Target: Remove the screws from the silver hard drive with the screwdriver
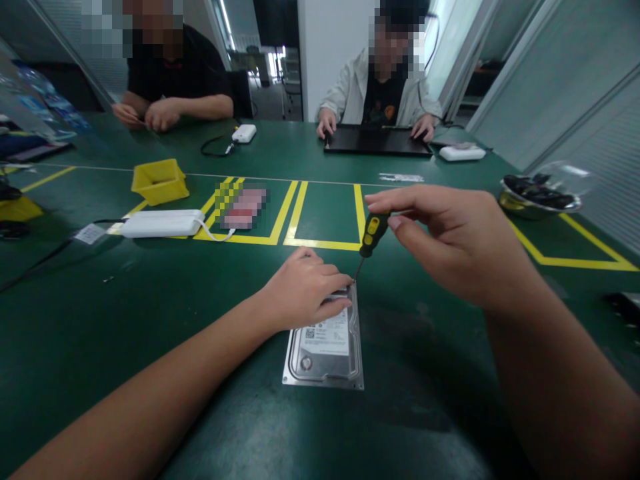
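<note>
A silver hard drive (327, 365) with a white label lies flat on the green table in front of me. My left hand (307, 290) rests over its far left part, holding it down, with thumb and index finger stretched across the top and the other fingers partly hidden. My right hand (445, 233) grips a black and yellow screwdriver (374, 232) at the upper handle, between thumb and fingers. The screwdriver tilts slightly, and its tip meets the drive's far right corner, close to my left index fingertip.
Beyond the hands are a yellow bin (160, 183), a white power adapter (163, 224) with cables, and a blurred-out pinkish item (245, 208). A metal bowl (540, 200) of dark parts stands at right. Across the table, one person holds a black panel (377, 141); another sits at left.
</note>
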Demonstrator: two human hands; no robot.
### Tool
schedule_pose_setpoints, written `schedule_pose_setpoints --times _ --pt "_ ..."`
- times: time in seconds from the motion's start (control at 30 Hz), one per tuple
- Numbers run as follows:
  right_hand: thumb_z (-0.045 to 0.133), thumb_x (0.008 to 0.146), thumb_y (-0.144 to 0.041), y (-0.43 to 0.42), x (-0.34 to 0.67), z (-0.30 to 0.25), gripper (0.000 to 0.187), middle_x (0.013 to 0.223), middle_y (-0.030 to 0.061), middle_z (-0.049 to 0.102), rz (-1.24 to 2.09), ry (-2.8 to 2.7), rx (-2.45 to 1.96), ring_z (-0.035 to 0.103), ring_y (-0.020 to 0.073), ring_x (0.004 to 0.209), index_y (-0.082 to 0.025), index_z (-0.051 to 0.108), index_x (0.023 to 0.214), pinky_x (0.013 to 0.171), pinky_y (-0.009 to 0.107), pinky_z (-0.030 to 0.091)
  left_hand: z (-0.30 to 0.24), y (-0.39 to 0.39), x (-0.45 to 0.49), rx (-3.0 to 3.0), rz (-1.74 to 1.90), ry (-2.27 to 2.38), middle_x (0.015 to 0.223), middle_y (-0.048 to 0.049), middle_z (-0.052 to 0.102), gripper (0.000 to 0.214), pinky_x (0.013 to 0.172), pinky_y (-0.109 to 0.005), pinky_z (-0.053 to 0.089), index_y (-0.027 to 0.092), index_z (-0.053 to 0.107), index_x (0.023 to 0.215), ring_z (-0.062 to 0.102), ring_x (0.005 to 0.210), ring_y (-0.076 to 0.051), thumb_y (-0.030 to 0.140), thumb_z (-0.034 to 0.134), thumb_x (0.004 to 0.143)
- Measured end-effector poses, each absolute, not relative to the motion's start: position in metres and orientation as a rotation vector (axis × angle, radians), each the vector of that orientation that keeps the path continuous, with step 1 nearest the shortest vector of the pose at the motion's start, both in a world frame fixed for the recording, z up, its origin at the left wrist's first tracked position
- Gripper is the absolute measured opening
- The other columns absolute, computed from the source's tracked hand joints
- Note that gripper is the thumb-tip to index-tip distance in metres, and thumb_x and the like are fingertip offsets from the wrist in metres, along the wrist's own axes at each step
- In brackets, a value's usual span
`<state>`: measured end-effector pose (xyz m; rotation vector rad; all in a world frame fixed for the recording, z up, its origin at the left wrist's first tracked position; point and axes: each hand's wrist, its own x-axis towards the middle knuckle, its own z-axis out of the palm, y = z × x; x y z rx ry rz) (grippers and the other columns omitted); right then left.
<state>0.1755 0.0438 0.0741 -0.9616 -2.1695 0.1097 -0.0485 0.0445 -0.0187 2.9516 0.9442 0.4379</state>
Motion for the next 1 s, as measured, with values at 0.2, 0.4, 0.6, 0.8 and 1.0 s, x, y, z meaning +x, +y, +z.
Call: schedule_pose_setpoints --times 0.2,0.4,0.6,0.8,1.0 --pt "0.062 0.086 -0.020 0.0426 0.1749 0.0749 0.010 0.101 0.0060 0.069 0.094 -2.160 -0.969 0.065 0.0233 0.094 -0.024 0.069 0.092 0.080 0.037 0.056 -0.0185 0.0446 -0.0483 2.951 0.401 0.957 0.097 -0.0022 0.073 0.034 0.087 -0.041 0.034 0.024 0.067 0.119 0.065 0.088 -0.022 0.045 0.052 0.097" --pt "0.063 0.086 -0.019 0.0438 0.1752 0.0739 0.011 0.096 0.0018 0.068 0.084 -2.149 -0.987 0.064 0.0218 0.089 -0.027 0.067 0.092 0.079 0.038 0.056 -0.0181 0.0450 -0.0483 2.950 0.411 0.952 0.095 -0.0024 0.073 0.034 0.086 -0.041 0.035 0.023 0.067 0.118 0.065 0.087 -0.022 0.045 0.052 0.096" --pt "0.058 0.086 -0.014 0.0443 0.1775 0.0736 0.022 0.104 -0.0001 0.072 0.129 -2.164 -0.947 0.067 0.0228 0.099 -0.026 0.070 0.099 0.089 0.040 0.054 -0.0182 0.0455 -0.0481 2.943 0.398 0.956 0.097 -0.0024 0.073 0.035 0.087 -0.041 0.034 0.024 0.067 0.118 0.065 0.089 -0.022 0.045 0.052 0.097" --pt "0.056 0.084 -0.012 0.0434 0.1784 0.0760 0.028 0.110 0.0018 0.072 0.122 -2.192 -0.932 0.067 0.0229 0.106 -0.024 0.072 0.104 0.098 0.040 0.053 -0.0175 0.0446 -0.0485 2.937 0.392 0.964 0.098 -0.0019 0.073 0.035 0.087 -0.041 0.034 0.024 0.067 0.118 0.065 0.089 -0.022 0.046 0.052 0.097" --pt "0.057 0.084 -0.015 0.0437 0.1799 0.0790 0.030 0.110 0.0050 0.070 0.041 -2.251 -0.942 0.066 0.0244 0.098 -0.024 0.074 0.108 0.087 0.040 0.054 -0.0179 0.0440 -0.0490 2.944 0.399 0.953 0.097 -0.0026 0.073 0.035 0.087 -0.041 0.034 0.023 0.067 0.119 0.065 0.090 -0.022 0.045 0.052 0.097"
